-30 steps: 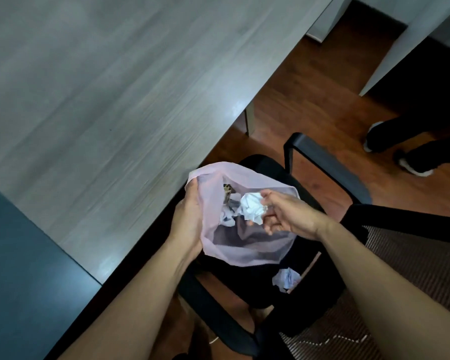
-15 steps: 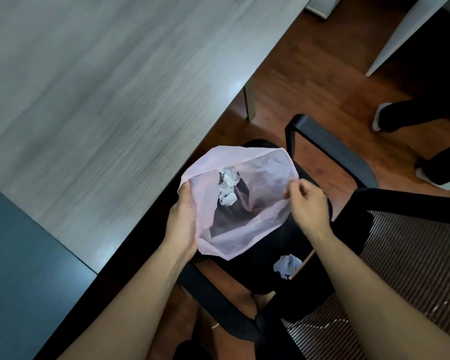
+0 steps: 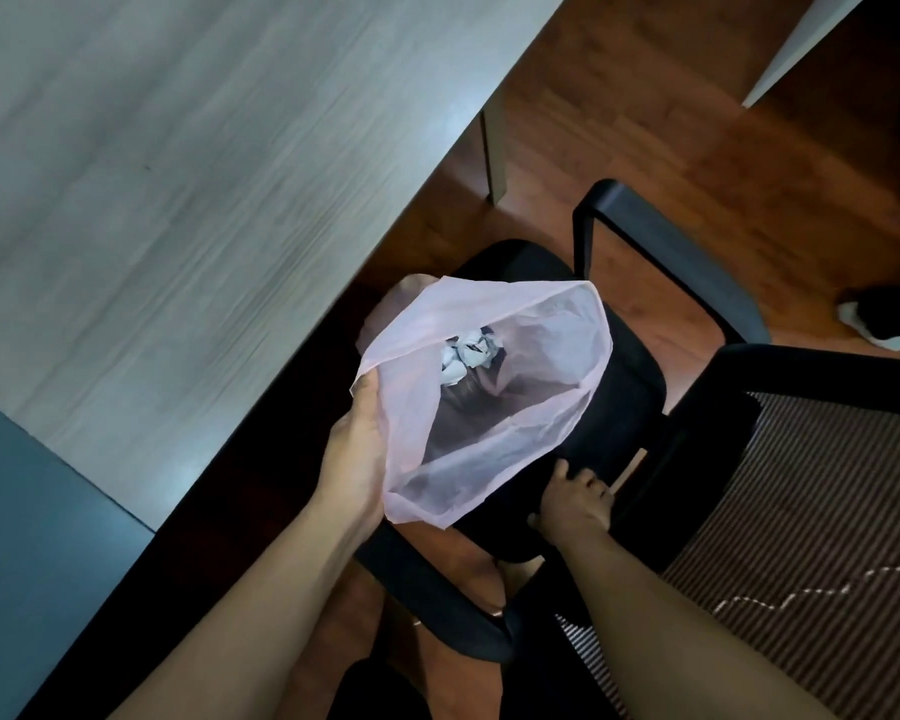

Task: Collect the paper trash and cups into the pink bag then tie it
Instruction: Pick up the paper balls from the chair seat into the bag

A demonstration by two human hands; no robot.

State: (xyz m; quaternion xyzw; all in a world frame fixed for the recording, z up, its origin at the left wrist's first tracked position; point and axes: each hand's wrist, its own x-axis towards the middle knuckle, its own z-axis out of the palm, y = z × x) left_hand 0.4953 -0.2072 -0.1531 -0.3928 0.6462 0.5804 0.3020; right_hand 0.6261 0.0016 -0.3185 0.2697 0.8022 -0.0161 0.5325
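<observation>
Two hands: both are seen from above, reaching down beside a grey wood-grain table (image 3: 178,200) toward a black chair.
Table: the upper left of the view is filled by its top; one pale leg (image 3: 493,158) is seen standing on the reddish wooden floor (image 3: 645,122).
Dark surface: a blue-grey panel (image 3: 27,537) is seen at the lower left, against the table's edge.
Office chair: a black seat (image 3: 624,407) with black armrests is placed below the bag; a striped mesh backrest (image 3: 801,537) is seen at the lower right.
Pink bag (image 3: 552,366): it is held open above the chair seat, just off the table's edge, its mouth turned toward the camera and its thin film partly see-through.
Bag contents: crumpled white paper (image 3: 468,356) is lying deep inside, with something dark under it that cannot be made out.
Left hand (image 3: 357,459): it is clenched on the left rim of the bag, the film pinched between thumb and fingers.
Right hand (image 3: 575,504): it is lowered onto the near edge of the seat, below the bag and apart from it; the fingers are curled downward, and whether anything is grasped under them cannot be told.
Shoe: a dark shoe with a white sole (image 3: 884,324) is seen on the floor at the right edge.
</observation>
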